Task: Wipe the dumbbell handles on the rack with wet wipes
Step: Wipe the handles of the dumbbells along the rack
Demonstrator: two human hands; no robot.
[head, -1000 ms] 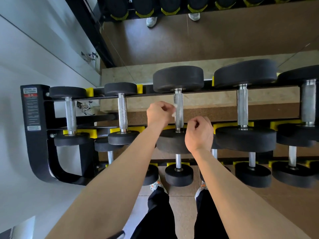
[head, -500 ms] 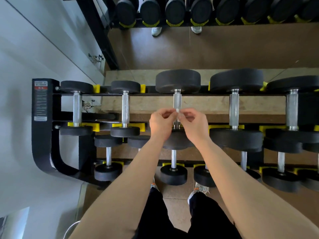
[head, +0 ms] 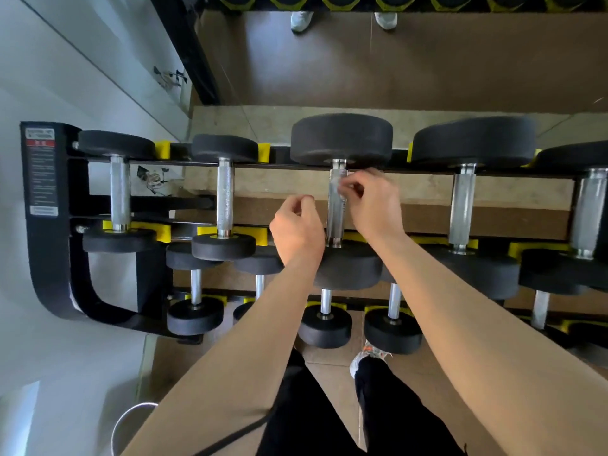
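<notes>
A black rack (head: 49, 225) carries black-headed dumbbells with knurled steel handles on two tiers. My right hand (head: 375, 209) pinches a small whitish wet wipe (head: 339, 189) against the upper part of the third top-tier dumbbell's handle (head: 335, 222). My left hand (head: 296, 228) hovers just left of that handle with its fingers curled and nothing visible in it. It does not touch the handle.
Two smaller dumbbells (head: 225, 205) lie to the left on the top tier and bigger ones (head: 462, 205) to the right. A lower tier (head: 325, 311) sits near my legs. A white wall (head: 59, 60) is at the left, a mirror behind, a white round rim (head: 130, 419) on the floor.
Both hands pinched the wipe together half a second ago. Now my right hand alone has it and has moved up the handle, while my left hand has let go and drawn back left.
</notes>
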